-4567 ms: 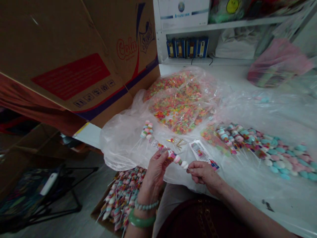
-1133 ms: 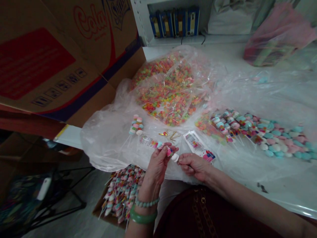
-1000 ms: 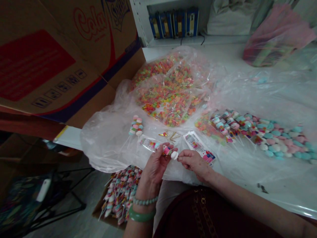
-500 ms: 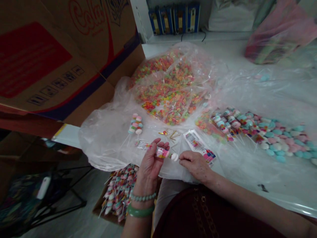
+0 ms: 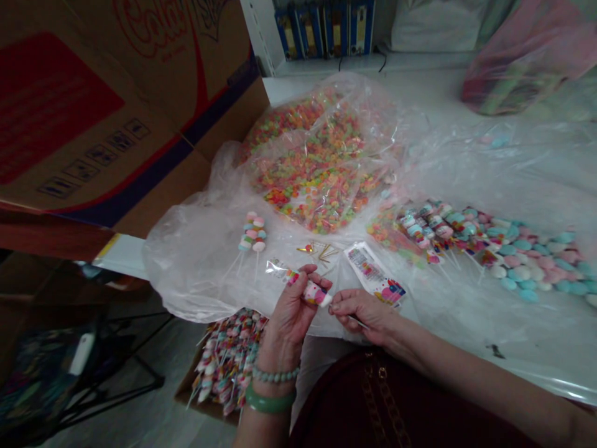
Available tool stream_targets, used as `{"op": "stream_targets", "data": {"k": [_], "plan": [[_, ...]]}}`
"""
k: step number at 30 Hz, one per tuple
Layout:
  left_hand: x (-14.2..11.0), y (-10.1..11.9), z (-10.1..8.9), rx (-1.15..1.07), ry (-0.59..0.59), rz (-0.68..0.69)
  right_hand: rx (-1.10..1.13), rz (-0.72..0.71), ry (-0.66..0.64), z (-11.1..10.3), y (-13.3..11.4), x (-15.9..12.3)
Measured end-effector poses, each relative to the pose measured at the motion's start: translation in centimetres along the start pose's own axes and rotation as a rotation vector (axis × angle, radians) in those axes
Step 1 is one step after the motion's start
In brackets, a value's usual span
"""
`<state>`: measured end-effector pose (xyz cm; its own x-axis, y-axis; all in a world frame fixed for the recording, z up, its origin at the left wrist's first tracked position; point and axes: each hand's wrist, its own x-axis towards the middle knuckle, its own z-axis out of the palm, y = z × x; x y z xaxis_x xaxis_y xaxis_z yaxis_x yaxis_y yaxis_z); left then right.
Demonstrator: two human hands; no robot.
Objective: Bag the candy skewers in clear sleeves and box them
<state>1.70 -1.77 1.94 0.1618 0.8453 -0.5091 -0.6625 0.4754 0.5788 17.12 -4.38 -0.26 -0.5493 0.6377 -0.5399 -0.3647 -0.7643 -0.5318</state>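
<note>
My left hand [image 5: 290,311] is closed around a printed clear wrapper [image 5: 315,294], with its see-through end sticking out past the fingertips to the upper left. A marshmallow skewer is mostly inside that wrapper. My right hand [image 5: 366,313] pinches the skewer's thin white stick [image 5: 358,321] at the wrapper's mouth. Just beyond my hands lie gold twist ties [image 5: 328,252] and a pile of flat printed wrappers [image 5: 373,270]. Unwrapped marshmallow skewers [image 5: 258,237] rest to the left on the plastic sheet.
A big bag of gummy rings [image 5: 321,168] lies behind. Wrapped skewers [image 5: 433,224] and loose marshmallows [image 5: 545,264] are at the right. A tall carton [image 5: 186,174] stands left. Below the table edge, a box holds many finished skewers [image 5: 228,367]. A pink bag [image 5: 513,68] sits far right.
The skewer has gone deeper into the wrapper; its white end marshmallow now sits at the mouth. My left hand has shifted slightly right, and the stick shows beneath my right hand.
</note>
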Motion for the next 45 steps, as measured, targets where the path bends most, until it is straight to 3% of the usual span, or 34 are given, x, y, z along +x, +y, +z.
{"op": "stream_targets", "data": {"k": [2, 4, 12, 18, 23, 30, 34, 37, 41, 45], "plan": [[0.1, -0.6, 0.3, -0.023, -0.022, -0.022, -0.231, -0.162, 0.160, 0.9, 0.0, -0.1], [0.1, -1.0, 0.4, -0.055, -0.027, -0.033, -0.437, -0.237, 0.271, 1.3, -0.2, -0.2], [0.7, -0.7, 0.1, -0.136, 0.132, -0.007, -0.787, -0.331, 0.365, -0.5, 0.0, -0.6], [0.5, -1.5, 0.7, -0.085, 0.044, -0.014, -0.768, -0.444, 0.368, 0.7, 0.0, 0.1], [0.2, -1.5, 0.6, -0.045, 0.002, -0.014, -0.828, -0.425, 0.450, 0.4, -0.4, -0.4], [0.7, -2.5, 0.9, 0.087, 0.157, 0.112, -1.170, -0.785, 0.498, 0.3, 0.5, -0.7], [0.8, -2.7, 1.0, -0.130, 0.159, -0.035, -1.318, -0.985, 0.453, 0.0, 1.5, -0.5], [0.8, -3.3, 1.0, -0.271, 0.216, -0.135, -1.377, -0.987, 0.422, 0.1, 1.8, -0.4], [0.8, -4.8, 1.4, -0.217, 0.226, -0.121, -1.306, -0.976, 0.425, 0.5, 1.3, -0.2], [0.0, -4.9, 1.7, -0.042, 0.094, -0.093, -1.296, -1.119, 0.435, 0.3, 0.6, -0.3]]}}
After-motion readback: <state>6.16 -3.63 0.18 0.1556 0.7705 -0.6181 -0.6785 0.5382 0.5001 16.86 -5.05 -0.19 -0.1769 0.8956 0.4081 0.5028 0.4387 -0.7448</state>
